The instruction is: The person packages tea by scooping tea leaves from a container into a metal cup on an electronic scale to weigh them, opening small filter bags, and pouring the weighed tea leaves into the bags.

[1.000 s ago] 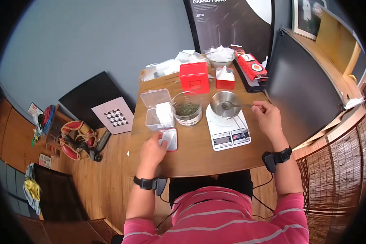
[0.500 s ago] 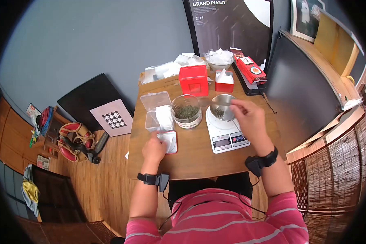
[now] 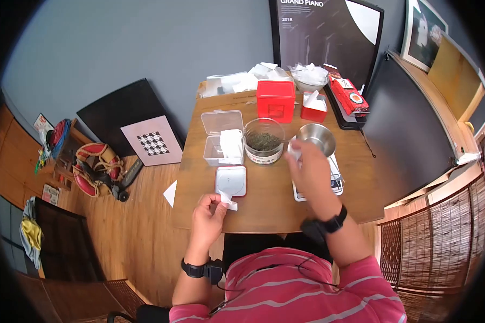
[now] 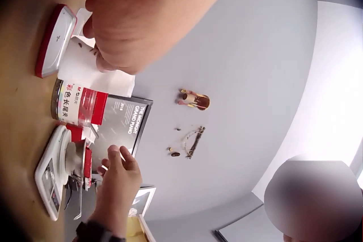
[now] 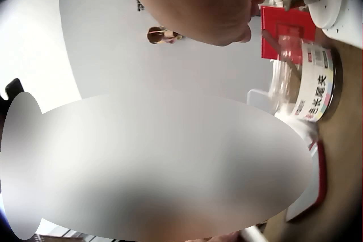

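Observation:
Near the table's front edge, my left hand [image 3: 207, 218] pinches a small white tea bag [image 3: 228, 202] between thumb and fingers. Just beyond it lies a small red-edged pocket scale [image 3: 231, 181] with a bare silver plate. My right hand [image 3: 311, 171] hovers over the white kitchen scale [image 3: 335, 184], fingers loosely bent and nothing visible in them. A steel bowl [image 3: 317, 139] sits on that scale, partly behind the hand. Left of it stands a clear jar [image 3: 263, 157] of dried green leaves; a spoon handle [image 5: 283, 53] leans out of it in the right wrist view.
An open clear plastic box [image 3: 213, 153] with white bags stands left of the jar. Behind are a red box [image 3: 275, 102], a small red container [image 3: 313, 112] with white paper, a bowl [image 3: 309, 81] of white bags and a red packet [image 3: 350, 97] on a black tray.
My left hand has lifted the tea bag off the pocket scale toward the front edge. My right hand has brought the spoon from the steel bowl to the jar and let go of it.

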`<state>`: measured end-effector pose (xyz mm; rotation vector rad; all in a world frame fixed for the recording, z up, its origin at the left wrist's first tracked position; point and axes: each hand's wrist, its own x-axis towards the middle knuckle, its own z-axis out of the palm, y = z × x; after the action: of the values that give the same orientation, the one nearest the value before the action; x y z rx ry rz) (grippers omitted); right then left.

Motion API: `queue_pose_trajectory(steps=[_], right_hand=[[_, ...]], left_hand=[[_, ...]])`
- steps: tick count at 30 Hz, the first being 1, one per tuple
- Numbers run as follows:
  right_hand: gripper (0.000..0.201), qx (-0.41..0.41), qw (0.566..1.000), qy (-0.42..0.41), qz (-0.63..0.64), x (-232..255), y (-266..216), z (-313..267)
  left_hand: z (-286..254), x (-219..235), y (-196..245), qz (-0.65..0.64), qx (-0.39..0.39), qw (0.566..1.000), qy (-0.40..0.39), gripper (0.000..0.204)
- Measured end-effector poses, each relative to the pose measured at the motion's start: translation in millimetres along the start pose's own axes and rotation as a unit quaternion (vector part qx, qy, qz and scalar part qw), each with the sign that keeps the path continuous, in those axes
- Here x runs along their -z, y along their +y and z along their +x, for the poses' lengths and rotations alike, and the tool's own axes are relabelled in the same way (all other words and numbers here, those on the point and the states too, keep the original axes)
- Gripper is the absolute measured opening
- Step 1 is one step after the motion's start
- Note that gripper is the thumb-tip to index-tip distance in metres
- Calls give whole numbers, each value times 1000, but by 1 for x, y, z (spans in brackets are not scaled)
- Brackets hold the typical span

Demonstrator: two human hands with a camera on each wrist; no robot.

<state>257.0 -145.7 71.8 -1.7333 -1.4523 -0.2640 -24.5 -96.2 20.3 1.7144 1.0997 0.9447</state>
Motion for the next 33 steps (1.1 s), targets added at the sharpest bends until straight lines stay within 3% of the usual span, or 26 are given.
queue_pose_trajectory(steps=[3, 6, 8, 11, 13, 14, 16, 17, 19, 22, 23, 25, 27, 33], right_hand=[[39, -57, 969, -174, 165, 1, -38, -49], [23, -27, 956, -174, 235, 3, -71, -62], [20, -60, 951, -192, 234, -4, -59, -69], [19, -74, 946, -212, 234, -3, -48, -72], [21, -65, 947, -214, 230, 1, -44, -77], [20, -56, 948, -217, 224, 3, -42, -78], [20, -48, 949, -222, 219, 5, -39, -82], [21, -60, 949, -210, 226, 7, -38, -85], [23, -71, 949, -200, 233, 12, -36, -86], [26, -139, 945, -190, 226, 28, -38, -84], [27, -112, 952, -187, 216, 31, -38, -85], [29, -88, 958, -180, 205, 34, -36, -85], [26, 51, 977, -124, 165, 33, -35, -83], [24, 84, 982, -133, 104, 31, -29, -82]], left_hand=[[-7, -6, 16, -32, 7, 999, -1, 8], [-7, -20, 19, -70, 34, 996, -45, 7], [-9, -28, 18, -88, 45, 992, -72, 7], [-10, -34, 18, -167, -15, 983, -75, 11], [-14, -31, 20, -286, 92, 942, -147, 14], [-14, -30, 17, -288, 93, 942, -146, 14], [-15, -30, 8, -166, 50, 968, -180, 14], [-15, -32, 5, -167, 52, 968, -179, 14], [-12, -37, 2, -151, -21, 979, -137, 7], [-8, -38, 1, -86, -37, 988, -121, 4], [-6, -40, 4, -85, -37, 988, -125, 4], [-2, -44, 16, -11, -136, 985, -104, 6], [-1, -47, 23, 11, -154, 982, -110, 6], [-1, -55, 28, 51, -175, 978, -104, 11]])
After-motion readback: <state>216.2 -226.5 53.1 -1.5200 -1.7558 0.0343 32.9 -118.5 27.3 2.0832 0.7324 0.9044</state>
